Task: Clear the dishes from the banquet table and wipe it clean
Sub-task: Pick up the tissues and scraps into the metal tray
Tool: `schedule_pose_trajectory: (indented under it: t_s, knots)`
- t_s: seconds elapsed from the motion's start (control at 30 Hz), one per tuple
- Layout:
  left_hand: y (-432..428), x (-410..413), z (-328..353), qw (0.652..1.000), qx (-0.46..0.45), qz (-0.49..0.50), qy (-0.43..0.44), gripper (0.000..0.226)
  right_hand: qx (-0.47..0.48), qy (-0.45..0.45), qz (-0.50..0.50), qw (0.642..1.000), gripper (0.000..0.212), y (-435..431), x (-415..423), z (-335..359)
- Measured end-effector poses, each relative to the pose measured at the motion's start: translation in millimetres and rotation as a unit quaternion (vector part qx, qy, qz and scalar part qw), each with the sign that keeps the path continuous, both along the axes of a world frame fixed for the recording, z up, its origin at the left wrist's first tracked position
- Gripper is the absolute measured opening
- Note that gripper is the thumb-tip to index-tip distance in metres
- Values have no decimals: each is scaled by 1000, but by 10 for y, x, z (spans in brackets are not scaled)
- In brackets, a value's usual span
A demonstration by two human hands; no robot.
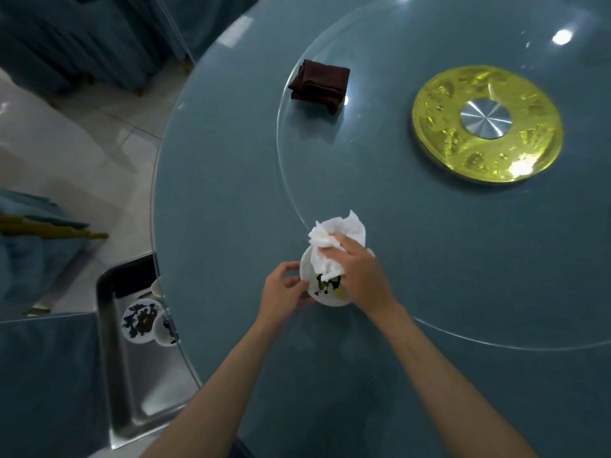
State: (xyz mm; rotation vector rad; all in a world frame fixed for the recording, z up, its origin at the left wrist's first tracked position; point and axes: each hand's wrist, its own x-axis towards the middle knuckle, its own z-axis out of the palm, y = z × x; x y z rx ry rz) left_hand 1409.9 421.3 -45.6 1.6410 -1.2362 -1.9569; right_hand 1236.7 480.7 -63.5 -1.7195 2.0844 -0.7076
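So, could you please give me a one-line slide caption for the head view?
Left hand holds a soiled plate while right hand holds tissue over it.

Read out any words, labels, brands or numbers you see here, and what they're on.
No readable text anywhere.
Small white dish under the paper napkin: dark painted marks, not letters.
Dishes in the metal tray: similar ink-style patterns only.
Gold turntable base: embossed decoration, no characters legible.

Pale glossy floor tiles (66,153) (teal-draped chairs (82,38))

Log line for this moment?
left hand: holds plate | right hand: grips napkin over plate | cloth: folded on glass turntable | tub: dishes inside
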Motion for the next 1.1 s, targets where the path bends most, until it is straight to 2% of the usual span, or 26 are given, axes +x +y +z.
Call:
schedule_pose_trajectory:
  t_s: [0.07,0.17,0.23,0.33,0.43,0.57,0.63,0.7,0.77,0.9,1.1]
  knots:
    - [15,11,-3,1000,0,-4,3,29,6,-58,24,998,50,150,65,29]
    - [40,34,-34,1000,8,1,2,29,-13,-110,-84,990,57,188,-66,66]
    - [55,54,-45,1000,9,2,2,28,-32,-82,-173,981,62,97,-258,80]
    - [63,62,-14,1000,3,2,2,28,-15,-43,-236,971,63,-93,-505,19]
    - [52,30,14,1000,1,-9,10,28,26,13,-205,978,58,-183,-444,-93]
    - [82,4,26,1000,-2,-12,21,28,25,44,-102,993,52,19,-117,-69]
    - [143,26,35,1000,-3,-16,21,28,26,12,-56,998,55,221,-2,-31]
    - [224,83,34,1000,-4,-22,16,28,28,-58,-52,997,58,449,81,20]
    - [315,173,21,1000,-7,-28,11,27,6,-107,-101,989,59,719,169,102]
    - [499,430,12,999,-10,-44,-2,28,-28,-121,-235,964,76,1383,306,167]
    - [765,896,76,997,-25,-65,-22,27,-8,-122,-330,936,71,2144,657,131]
